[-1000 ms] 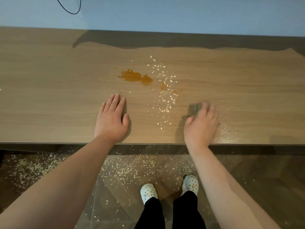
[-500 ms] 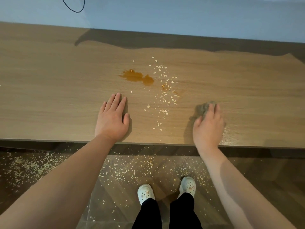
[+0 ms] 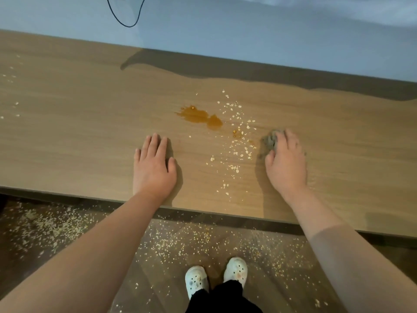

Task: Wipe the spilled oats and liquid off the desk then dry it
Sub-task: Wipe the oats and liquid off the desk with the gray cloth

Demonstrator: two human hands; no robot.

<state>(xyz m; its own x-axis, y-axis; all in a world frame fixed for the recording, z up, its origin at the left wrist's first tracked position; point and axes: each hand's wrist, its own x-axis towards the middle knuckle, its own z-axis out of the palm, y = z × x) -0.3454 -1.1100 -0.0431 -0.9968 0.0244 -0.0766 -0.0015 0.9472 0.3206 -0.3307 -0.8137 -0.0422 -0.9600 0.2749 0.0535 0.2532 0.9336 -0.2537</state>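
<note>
An amber puddle of liquid (image 3: pixel 199 117) lies on the wooden desk (image 3: pixel 79 132). Pale oat flakes (image 3: pixel 237 150) are strewn in a band from beside the puddle down toward the desk's front edge. My right hand (image 3: pixel 285 163) presses a crumpled grey cloth (image 3: pixel 269 142) onto the desk just right of the oats; most of the cloth is hidden under my fingers. My left hand (image 3: pixel 153 166) lies flat and open on the desk, left of the oats and below the puddle.
A few stray oat flakes (image 3: pixel 13 91) lie at the desk's far left. Many oats (image 3: pixel 180 242) litter the floor below the front edge, around my white shoes (image 3: pixel 215 276). A black cable (image 3: pixel 126 16) hangs on the blue wall behind the desk.
My right hand has slid the cloth away from me and slightly right, from near the front edge up beside the oats. My left hand has stayed flat in place.
</note>
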